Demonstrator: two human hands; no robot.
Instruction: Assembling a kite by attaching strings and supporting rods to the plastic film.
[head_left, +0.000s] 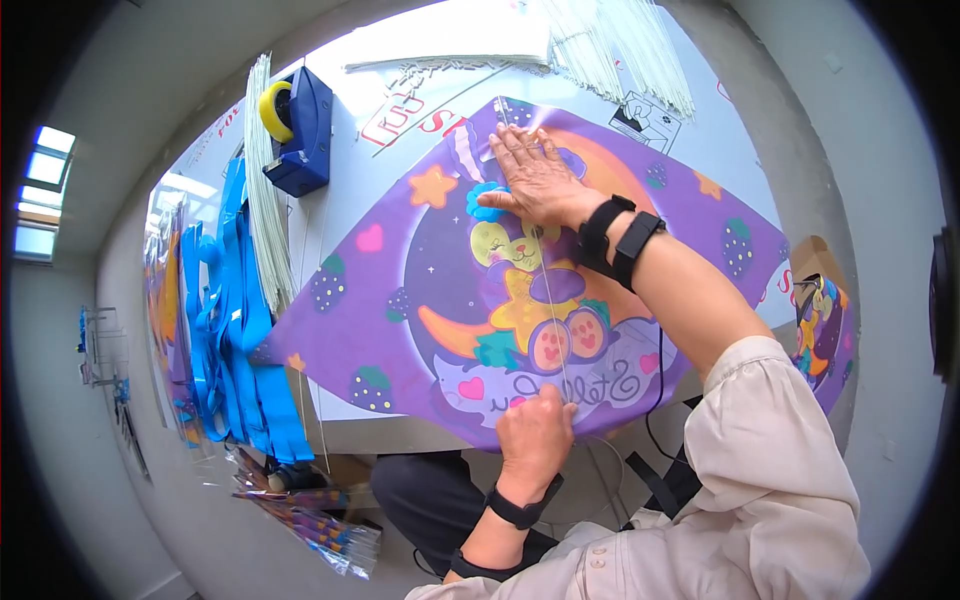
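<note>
A purple diamond-shaped kite sail [350,290], printed with a cartoon bear, stars, berries and a moon, lies spread over the table. Down its middle runs a thin white rod [552,300]. My right hand [535,180] rests flat near the sail's top corner, fingers stretched out, covering part of the rod. At the sail's near edge my left hand [535,430] is closed, its thumb and fingers at the lower end of the rod. What lies inside the fist is hidden.
Left on the table are a blue tape dispenser [305,135] with yellow tape, a bundle of white rods [268,220] and blue strips [235,330]. More white rods [590,55] lie at the back. Packaged kites [310,515] hang below the table's front edge.
</note>
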